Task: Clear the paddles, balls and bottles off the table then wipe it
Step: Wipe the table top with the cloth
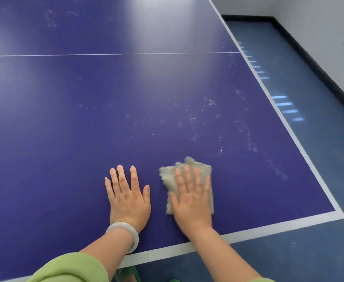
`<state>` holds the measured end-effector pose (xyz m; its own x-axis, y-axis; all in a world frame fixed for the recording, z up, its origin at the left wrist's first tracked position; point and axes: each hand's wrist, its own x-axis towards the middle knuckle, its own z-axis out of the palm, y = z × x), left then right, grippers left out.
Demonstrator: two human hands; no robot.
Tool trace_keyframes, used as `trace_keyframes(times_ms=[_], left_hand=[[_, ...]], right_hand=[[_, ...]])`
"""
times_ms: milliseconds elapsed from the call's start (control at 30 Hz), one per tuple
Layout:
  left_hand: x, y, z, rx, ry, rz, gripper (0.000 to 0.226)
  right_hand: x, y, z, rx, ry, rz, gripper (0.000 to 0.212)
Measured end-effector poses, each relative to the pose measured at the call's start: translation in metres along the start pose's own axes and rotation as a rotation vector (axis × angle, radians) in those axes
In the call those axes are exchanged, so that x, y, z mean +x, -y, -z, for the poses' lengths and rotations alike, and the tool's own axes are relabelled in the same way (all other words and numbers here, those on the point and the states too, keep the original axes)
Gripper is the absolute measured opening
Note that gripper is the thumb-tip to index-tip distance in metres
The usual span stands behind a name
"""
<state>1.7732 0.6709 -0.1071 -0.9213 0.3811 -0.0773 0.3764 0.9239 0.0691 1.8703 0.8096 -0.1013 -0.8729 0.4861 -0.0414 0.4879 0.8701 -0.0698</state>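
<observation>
Bright, even light from above. Two soft white glare patches on the table (167,88) at the top, plus a pale sheen at left. Almost no shadows. The floor (319,149) reflects pale light bars. Right hand (191,202) and cloth (168,178) are a bit motion-blurred; the rest is sharp. Wide-angle lens bends the table edges slightly.

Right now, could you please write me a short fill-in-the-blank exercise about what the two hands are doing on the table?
1. The right hand presses flat on a grey ____.
2. The left hand lies flat on the blue table, holding ____.
3. The pale bangle sits on the ____ wrist.
Missing words: cloth; nothing; left.
</observation>
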Motion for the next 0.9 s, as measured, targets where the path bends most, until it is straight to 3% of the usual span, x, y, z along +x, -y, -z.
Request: trace_keyframes(times_ms=[67, 133, 333, 733, 900], left_hand=[[0.0, 0.001, 0.0, -0.005, -0.014, -0.009, 0.072], [0.001, 0.002, -0.001, -0.012, -0.022, -0.01, 0.072], [0.001, 0.0, 0.001, -0.048, -0.014, -0.017, 0.071], [0.004, 0.003, 0.002, -0.172, -0.076, -0.025, 0.068], [0.019, -0.057, 0.012, -0.203, -0.11, -0.231, 0.053]], right_hand=[[0.004, 0.002, 0.003, -0.007, 0.033, 0.172, 0.064], [0.016, -0.028, 0.0, -0.073, -0.002, 0.228, 0.063], [0.025, -0.123, 0.007, -0.037, 0.026, -0.324, 0.069], [0.025, -0.121, 0.01, -0.047, 0.037, -0.341, 0.068], [0.031, -0.126, 0.011, -0.067, 0.042, -0.296, 0.07]])
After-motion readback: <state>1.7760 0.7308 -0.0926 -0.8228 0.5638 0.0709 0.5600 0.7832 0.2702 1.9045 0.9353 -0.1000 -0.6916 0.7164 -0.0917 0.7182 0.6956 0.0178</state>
